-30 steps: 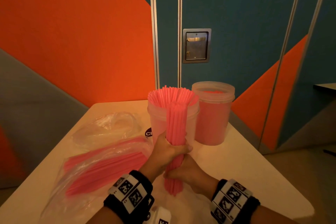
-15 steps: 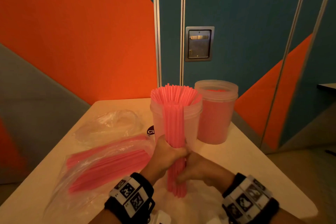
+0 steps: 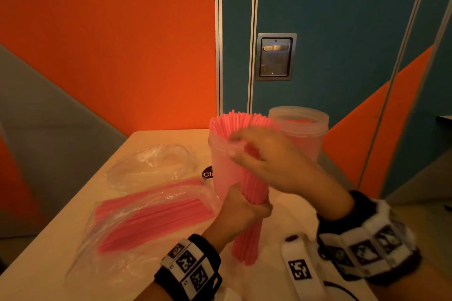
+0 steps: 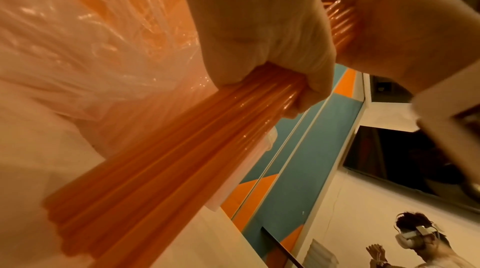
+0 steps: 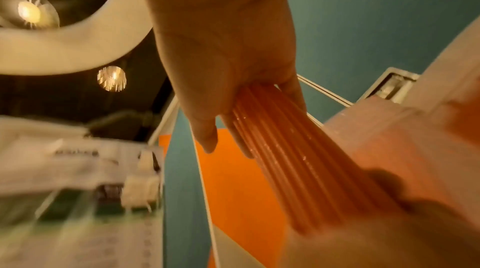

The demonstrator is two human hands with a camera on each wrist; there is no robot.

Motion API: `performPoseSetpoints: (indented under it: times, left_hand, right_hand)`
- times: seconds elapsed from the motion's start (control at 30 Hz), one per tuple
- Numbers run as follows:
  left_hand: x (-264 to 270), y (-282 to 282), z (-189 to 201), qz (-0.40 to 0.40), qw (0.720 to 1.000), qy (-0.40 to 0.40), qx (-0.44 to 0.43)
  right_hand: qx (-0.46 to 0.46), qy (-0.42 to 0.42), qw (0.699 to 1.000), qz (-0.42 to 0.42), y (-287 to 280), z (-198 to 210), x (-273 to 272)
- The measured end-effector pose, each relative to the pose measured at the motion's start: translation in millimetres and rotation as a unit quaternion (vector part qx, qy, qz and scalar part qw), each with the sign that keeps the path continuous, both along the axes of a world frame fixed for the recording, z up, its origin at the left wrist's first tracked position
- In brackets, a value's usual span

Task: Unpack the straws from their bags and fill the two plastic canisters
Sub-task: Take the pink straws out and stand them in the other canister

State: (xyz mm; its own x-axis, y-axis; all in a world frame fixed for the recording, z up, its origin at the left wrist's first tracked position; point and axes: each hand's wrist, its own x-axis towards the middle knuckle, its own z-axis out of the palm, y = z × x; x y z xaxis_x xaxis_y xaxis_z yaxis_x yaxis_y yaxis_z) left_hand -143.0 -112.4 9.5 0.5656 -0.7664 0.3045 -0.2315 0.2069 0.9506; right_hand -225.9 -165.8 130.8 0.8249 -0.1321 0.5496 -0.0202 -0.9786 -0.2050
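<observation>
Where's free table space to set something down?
Free table: right of the near canister, before the far canister; also behind the empty bag. Crowded: straw bag on the left; left hand, right hand and straws mid-table.

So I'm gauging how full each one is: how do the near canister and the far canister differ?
The near canister has straws fanning out above its rim; in the far canister the pink fill stops below the rim. The near canister is partly hidden by the bundle held in the left hand and right hand; the far canister stands untouched. Both are translucent, upright and lidless.
</observation>
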Motion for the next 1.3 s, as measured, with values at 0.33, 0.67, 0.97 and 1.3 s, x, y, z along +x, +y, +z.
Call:
performPoseSetpoints:
  times: [0.33,0.67,0.97,1.3]
  left_hand:
    - [-4.2,5.3,12.2,-0.033,0.998,-0.032,0.040]
    - [9.2,0.2,175.9,0.070,0.974,-0.211,-0.050]
    - [36.9,-36.8,194.3,0.105,0.955,-0.207,-0.186]
    - [50.2,-59.6,122.5,0.057,0.994,-0.065,-0.064]
  right_hand:
    - [-0.071,-0.058,0.992,-0.089,1.5,-9.6,12.1]
    - [-0.067,-0.271,0.949,-0.149,-4.0,138.5,10.5]
    - [-0.175,-0.337,0.924,-0.054,-2.5,160.0,35.1]
    - [-0.042,-0.118,0.989,-0.082,-51.1,102.2,79.6]
